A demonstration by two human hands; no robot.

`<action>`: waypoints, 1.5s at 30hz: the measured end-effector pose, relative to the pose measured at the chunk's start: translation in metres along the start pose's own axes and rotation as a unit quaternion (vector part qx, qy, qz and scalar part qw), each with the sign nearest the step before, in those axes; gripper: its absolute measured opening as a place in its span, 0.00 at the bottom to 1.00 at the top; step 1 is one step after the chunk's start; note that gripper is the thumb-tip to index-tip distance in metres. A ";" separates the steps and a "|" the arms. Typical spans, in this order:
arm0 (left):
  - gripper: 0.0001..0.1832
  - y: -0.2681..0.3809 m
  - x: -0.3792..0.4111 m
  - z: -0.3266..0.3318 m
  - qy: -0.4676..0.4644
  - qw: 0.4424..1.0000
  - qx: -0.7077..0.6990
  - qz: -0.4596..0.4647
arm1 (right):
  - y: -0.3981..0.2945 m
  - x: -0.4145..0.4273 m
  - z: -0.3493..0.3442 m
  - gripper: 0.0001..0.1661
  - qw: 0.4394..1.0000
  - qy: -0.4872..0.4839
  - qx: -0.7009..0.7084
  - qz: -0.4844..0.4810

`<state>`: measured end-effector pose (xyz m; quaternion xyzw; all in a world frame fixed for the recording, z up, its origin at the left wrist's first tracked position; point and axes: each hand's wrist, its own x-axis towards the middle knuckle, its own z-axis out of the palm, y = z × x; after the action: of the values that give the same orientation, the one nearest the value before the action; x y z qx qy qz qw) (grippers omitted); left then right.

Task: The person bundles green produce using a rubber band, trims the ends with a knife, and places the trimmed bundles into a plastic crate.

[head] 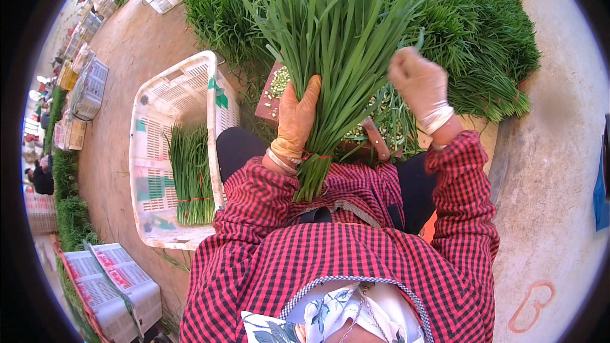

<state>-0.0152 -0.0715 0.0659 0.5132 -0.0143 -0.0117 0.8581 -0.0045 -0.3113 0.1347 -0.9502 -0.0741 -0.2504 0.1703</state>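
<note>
My left hand point(298, 116), in a thin stained glove, grips a bunch of long green leaves point(333, 57), probably garlic chives, bound near its cut ends with a red tie. Blurred and gloved, my right hand point(419, 83) is raised at the bunch's right edge; its fingers are curled, and whether they pinch a leaf is unclear. Below the bunch lies a knife with a wooden handle point(376, 140), its blade mostly hidden. Cut stem pieces point(279, 82) lie on a board behind my left hand. Tied bundles point(193, 176) stand in a white plastic crate point(143, 152) to the left.
A large heap of green bundles point(476, 33) fills the floor ahead and to the right. Closed white crates point(119, 286) sit at lower left. Further crates, greens and a person in dark clothes point(43, 176) are along the far left. Bare floor shows at right.
</note>
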 end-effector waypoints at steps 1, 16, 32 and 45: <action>0.19 -0.003 0.001 -0.002 -0.002 0.999 0.042 0.021 | 0.015 0.005 -0.008 0.08 0.997 0.067 0.020 0.017; 0.24 -0.012 -0.011 0.012 0.000 0.937 0.336 0.098 | -0.066 0.026 -0.023 0.08 0.989 0.005 0.113 -0.096; 0.18 0.028 -0.012 0.017 -0.014 0.994 -0.082 -0.071 | -0.061 -0.035 -0.021 0.33 0.928 -0.145 -0.136 -0.316; 0.24 0.033 0.005 -0.001 -0.075 0.976 -0.192 -0.069 | -0.019 -0.012 -0.052 0.34 0.949 -0.130 -0.209 -0.196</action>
<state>-0.0096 -0.0556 0.0945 0.3360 -0.0406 -0.1124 0.9343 -0.0426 -0.3128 0.1767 -0.9555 -0.2267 -0.1627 -0.0955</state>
